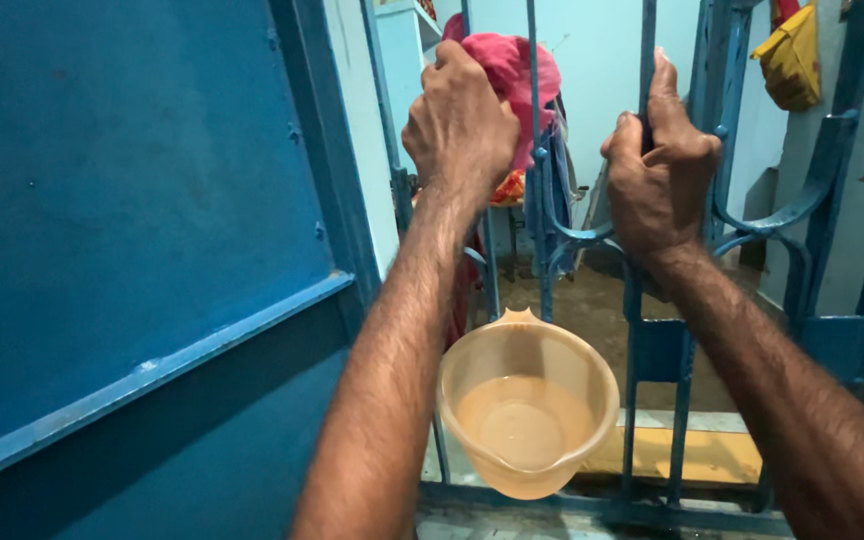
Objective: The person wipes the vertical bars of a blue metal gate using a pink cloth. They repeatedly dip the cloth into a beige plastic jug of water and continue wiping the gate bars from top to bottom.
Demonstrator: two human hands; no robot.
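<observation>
the blue metal gate (652, 350) is the landmark here: thin upright bars of painted iron, smooth and slightly glossy, with curled scrollwork bending out from its middle bars.

the left hand (460, 125) is closed tight around a pink cloth (522, 70), soft and crumpled, pressed against an upper bar on the gate's left part. the right hand (660, 170) is wrapped around one upright bar near the gate's middle, thumb pointing up along the iron, holding nothing but the bar itself.

a translucent plastic mug (527, 405), pale orange, round with a small pouring lip at its rim, sits low in front of the gate's lower bars, below and between the two forearms; a shallow pool of cloudy water lies in its bottom. how it is held up cannot be told.

left of the gate stands a flat blue door panel (122, 220), matte, with a raised slanting rail across it. past the gate's bars the ground is brown and bare, open room running back to a pale wall. a yellow bag (792, 55) hangs beyond the gate's upper right corner. gaps between the bars are narrow.
</observation>
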